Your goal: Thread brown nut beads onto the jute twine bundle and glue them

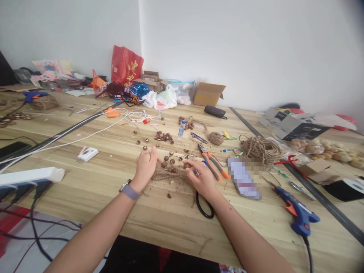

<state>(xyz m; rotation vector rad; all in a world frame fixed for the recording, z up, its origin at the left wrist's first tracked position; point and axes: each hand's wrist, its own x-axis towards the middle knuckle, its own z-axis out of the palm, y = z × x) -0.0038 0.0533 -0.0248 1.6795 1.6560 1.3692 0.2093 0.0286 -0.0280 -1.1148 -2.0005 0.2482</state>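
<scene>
Both my hands rest on a wooden table (pixel 159 212) around a piece of brown twine work (pixel 170 173) with small brown nuts on it. My left hand (pixel 145 166) has its fingers curled at the left end of the twine and presses it down. My right hand (pixel 200 176) pinches a small brown nut (pixel 187 165) at the right end of the twine. Several loose nuts (pixel 164 137) lie scattered just beyond my hands. Black-handled scissors (pixel 204 207) lie partly under my right wrist.
Orange-handled pliers (pixel 214 163), a phone (pixel 243 178), a ball of jute twine (pixel 260 148) and a blue glue gun (pixel 297 211) lie to the right. A small glue bottle (pixel 181 129) stands behind. A power strip (pixel 31 176) and cables sit left. Boxes and bags line the wall.
</scene>
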